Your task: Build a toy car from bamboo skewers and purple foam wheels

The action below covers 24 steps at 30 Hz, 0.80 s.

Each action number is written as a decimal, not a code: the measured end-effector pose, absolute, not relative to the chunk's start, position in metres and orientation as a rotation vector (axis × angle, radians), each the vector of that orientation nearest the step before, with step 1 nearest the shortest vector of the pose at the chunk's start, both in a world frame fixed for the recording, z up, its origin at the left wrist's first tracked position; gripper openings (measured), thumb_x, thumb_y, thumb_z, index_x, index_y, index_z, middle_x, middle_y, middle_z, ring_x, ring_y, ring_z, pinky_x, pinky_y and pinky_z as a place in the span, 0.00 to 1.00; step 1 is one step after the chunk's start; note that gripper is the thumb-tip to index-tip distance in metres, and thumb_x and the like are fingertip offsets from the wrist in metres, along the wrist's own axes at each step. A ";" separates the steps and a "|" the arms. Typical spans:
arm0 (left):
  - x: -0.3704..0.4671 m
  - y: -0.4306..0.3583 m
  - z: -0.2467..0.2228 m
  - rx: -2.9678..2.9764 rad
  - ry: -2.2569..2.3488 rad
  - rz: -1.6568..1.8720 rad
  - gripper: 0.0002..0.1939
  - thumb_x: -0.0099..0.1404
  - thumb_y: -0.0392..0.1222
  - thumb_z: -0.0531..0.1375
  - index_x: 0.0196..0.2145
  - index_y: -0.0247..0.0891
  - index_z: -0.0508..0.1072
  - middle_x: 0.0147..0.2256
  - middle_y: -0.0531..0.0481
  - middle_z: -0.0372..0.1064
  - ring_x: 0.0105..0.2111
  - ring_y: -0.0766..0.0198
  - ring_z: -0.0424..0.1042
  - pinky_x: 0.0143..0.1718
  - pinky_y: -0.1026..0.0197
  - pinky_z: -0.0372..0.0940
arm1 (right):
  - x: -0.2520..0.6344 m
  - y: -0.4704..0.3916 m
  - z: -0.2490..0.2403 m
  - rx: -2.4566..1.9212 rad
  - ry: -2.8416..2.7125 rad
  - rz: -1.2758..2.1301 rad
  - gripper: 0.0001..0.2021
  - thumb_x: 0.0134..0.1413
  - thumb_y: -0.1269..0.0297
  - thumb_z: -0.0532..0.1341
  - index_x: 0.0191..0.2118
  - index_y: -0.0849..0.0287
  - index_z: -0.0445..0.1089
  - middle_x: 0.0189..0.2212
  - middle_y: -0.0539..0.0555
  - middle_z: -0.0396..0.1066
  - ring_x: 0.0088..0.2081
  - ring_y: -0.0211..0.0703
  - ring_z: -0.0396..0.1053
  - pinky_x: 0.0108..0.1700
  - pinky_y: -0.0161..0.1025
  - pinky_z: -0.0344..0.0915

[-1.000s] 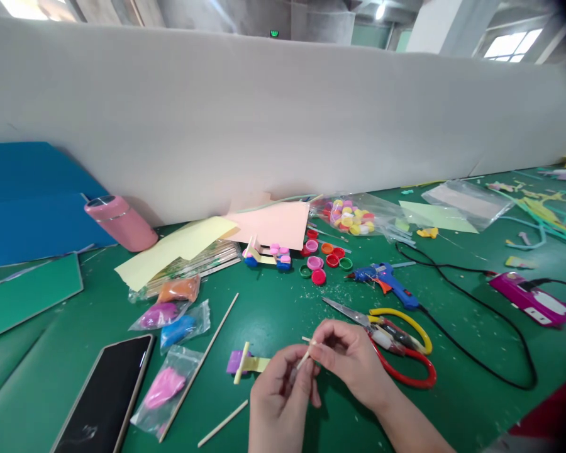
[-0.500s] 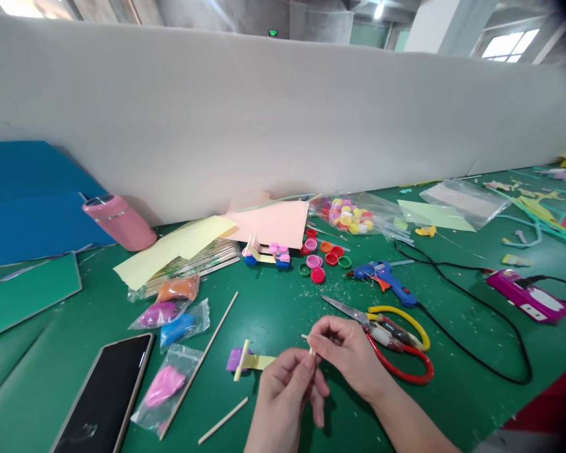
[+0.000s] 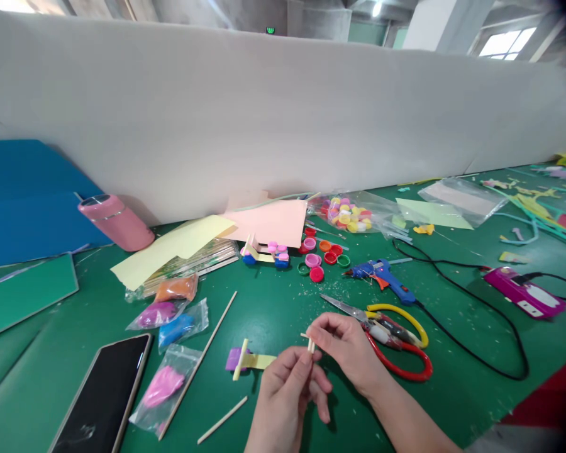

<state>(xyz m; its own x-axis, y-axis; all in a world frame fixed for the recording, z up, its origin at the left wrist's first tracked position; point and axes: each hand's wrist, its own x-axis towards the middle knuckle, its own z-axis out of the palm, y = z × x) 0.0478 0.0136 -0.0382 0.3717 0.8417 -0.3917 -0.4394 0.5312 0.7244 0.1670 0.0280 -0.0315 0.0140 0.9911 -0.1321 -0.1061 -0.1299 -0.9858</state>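
Note:
Between thumb and forefinger, my left hand (image 3: 290, 390) pinches thin pale sticks (image 3: 311, 345) that point upward. My right hand (image 3: 346, 343) is closed at their upper ends, its fingertips on a small pale stick end (image 3: 304, 335). Left of my hands lies a purple piece (image 3: 233, 359) with a yellow strip and a short pale bar across it. A short stick (image 3: 222, 419) and a long stick (image 3: 198, 365) rest on the green table. Scissors (image 3: 382, 333) with red and yellow handles lie beside my right hand.
A blue glue gun (image 3: 382, 277) with a black cord lies behind the scissors. Colored caps (image 3: 312, 260) and a small blue-and-pink assembly (image 3: 265, 255) sit farther back. A phone (image 3: 101, 393), clay bags (image 3: 164, 385) and a pink bottle (image 3: 117, 221) are at the left.
The fingertips of my two hands have shifted slightly, and more of the upright sticks shows between them. The whole view has moved a little.

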 end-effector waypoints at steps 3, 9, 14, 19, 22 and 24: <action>0.047 0.013 -0.036 0.565 0.841 0.909 0.11 0.55 0.44 0.61 0.26 0.31 0.71 0.17 0.51 0.69 0.11 0.72 0.63 0.13 0.71 0.56 | 0.170 0.029 -0.033 -1.263 -1.064 1.271 0.15 0.48 0.53 0.61 0.23 0.61 0.65 0.16 0.44 0.60 0.20 0.32 0.56 0.24 0.31 0.54; 0.045 0.011 -0.030 0.583 0.921 0.995 0.11 0.55 0.45 0.61 0.28 0.31 0.72 0.17 0.51 0.69 0.12 0.71 0.62 0.13 0.70 0.55 | 0.183 0.020 -0.032 -1.360 -1.248 1.210 0.14 0.51 0.57 0.59 0.21 0.59 0.62 0.16 0.44 0.55 0.20 0.33 0.52 0.21 0.31 0.50; 0.043 0.008 -0.026 0.632 0.946 1.113 0.12 0.55 0.45 0.61 0.33 0.33 0.71 0.18 0.52 0.69 0.13 0.72 0.62 0.16 0.69 0.57 | 0.180 0.005 -0.043 -1.703 -1.885 0.889 0.08 0.51 0.66 0.57 0.22 0.58 0.66 0.19 0.47 0.64 0.22 0.36 0.60 0.23 0.31 0.50; 0.043 0.009 -0.027 0.662 0.934 1.097 0.10 0.57 0.45 0.60 0.32 0.35 0.68 0.18 0.53 0.69 0.13 0.73 0.61 0.16 0.70 0.55 | 0.170 0.000 -0.052 -1.762 -1.981 0.736 0.04 0.49 0.66 0.58 0.26 0.56 0.68 0.21 0.48 0.67 0.25 0.39 0.64 0.26 0.33 0.52; 0.043 0.011 -0.029 0.670 0.951 1.101 0.10 0.57 0.45 0.60 0.29 0.35 0.67 0.18 0.53 0.69 0.12 0.74 0.60 0.15 0.71 0.54 | 0.176 -0.001 -0.047 -1.737 -1.945 0.744 0.06 0.50 0.63 0.59 0.36 0.55 0.68 0.22 0.48 0.68 0.24 0.40 0.65 0.26 0.33 0.55; 0.043 0.011 -0.030 0.669 0.963 1.107 0.10 0.57 0.45 0.60 0.28 0.35 0.67 0.18 0.54 0.68 0.12 0.75 0.59 0.14 0.72 0.52 | 0.191 0.000 -0.043 -1.745 -1.861 0.674 0.09 0.52 0.60 0.57 0.38 0.56 0.67 0.22 0.49 0.68 0.24 0.39 0.65 0.26 0.33 0.58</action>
